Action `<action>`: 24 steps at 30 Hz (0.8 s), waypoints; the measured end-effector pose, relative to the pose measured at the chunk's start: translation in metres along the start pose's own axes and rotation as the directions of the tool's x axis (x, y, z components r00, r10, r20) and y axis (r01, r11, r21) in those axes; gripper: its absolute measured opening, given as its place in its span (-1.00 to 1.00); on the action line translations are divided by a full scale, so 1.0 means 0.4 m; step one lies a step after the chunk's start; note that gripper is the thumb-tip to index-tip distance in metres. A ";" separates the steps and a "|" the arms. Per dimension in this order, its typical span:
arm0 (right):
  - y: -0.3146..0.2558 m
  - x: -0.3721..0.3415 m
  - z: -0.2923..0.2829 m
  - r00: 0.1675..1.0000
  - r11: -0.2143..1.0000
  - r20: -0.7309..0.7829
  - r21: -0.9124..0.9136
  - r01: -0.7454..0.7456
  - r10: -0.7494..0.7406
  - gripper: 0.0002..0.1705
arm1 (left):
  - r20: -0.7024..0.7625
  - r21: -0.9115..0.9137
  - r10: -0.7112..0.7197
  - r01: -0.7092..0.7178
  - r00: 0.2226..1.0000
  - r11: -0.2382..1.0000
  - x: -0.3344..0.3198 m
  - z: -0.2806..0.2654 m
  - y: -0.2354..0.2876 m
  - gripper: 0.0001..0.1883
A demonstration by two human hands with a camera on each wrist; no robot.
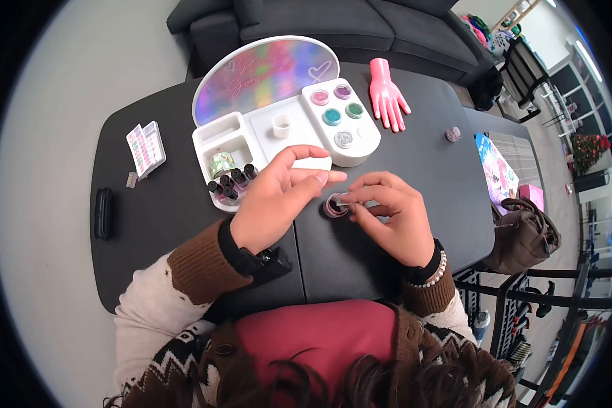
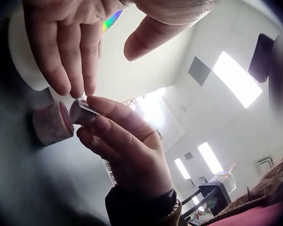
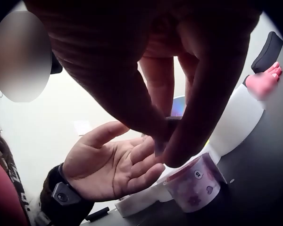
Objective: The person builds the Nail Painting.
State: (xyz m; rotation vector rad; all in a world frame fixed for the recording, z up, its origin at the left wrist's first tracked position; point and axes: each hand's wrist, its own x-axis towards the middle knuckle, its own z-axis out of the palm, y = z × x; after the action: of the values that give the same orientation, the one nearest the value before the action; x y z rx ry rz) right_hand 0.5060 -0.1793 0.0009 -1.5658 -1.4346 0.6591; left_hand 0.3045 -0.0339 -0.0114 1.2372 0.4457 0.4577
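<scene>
My right hand (image 1: 396, 219) pinches a small grey, rounded piece (image 2: 82, 113) between thumb and fingers, right at the mouth of a small pink-patterned jar (image 3: 195, 186). The jar stands on the black table and looks dark inside in the head view. Just to the left, my left hand (image 1: 272, 204) is held with its palm facing inward and its fingers extended, holding nothing. Its fingertips (image 2: 75, 89) come close to the right fingers. I cannot tell exactly what the pinched piece is.
A white organizer (image 1: 265, 143) with a shiny back panel (image 1: 265, 75) holds glitter pots (image 1: 332, 117), a small white cup (image 1: 281, 125), a green patterned roll (image 1: 222, 164) and black-capped bottles (image 1: 231, 183). A pink model hand (image 1: 387, 98), pink pot (image 1: 453, 134), nail cards (image 1: 146, 149) and black case (image 1: 103, 213) surround it.
</scene>
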 end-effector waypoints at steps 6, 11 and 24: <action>0.004 0.002 0.008 1.000 0.999 0.004 -0.015 0.029 -0.029 -0.74 | 0.037 -0.043 -0.144 0.145 0.989 0.988 -0.018 0.001 -0.011 -0.50; -0.006 0.002 0.015 1.000 0.991 -0.018 -0.135 -0.002 0.000 -0.75 | 0.040 0.024 -0.156 0.155 0.987 0.988 -0.017 -0.006 -0.019 -0.47; -0.013 0.000 0.054 0.996 0.872 -0.052 -0.488 0.035 -0.069 -0.67 | 0.050 0.047 -0.167 0.164 0.985 0.985 -0.019 -0.003 -0.014 -0.48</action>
State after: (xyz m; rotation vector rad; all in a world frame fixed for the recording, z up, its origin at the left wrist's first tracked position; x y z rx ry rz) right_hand 0.4851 -0.1742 -0.0045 -1.9020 -1.6697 0.2088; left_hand 0.2980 -0.0386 -0.0164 1.2398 0.5102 0.2736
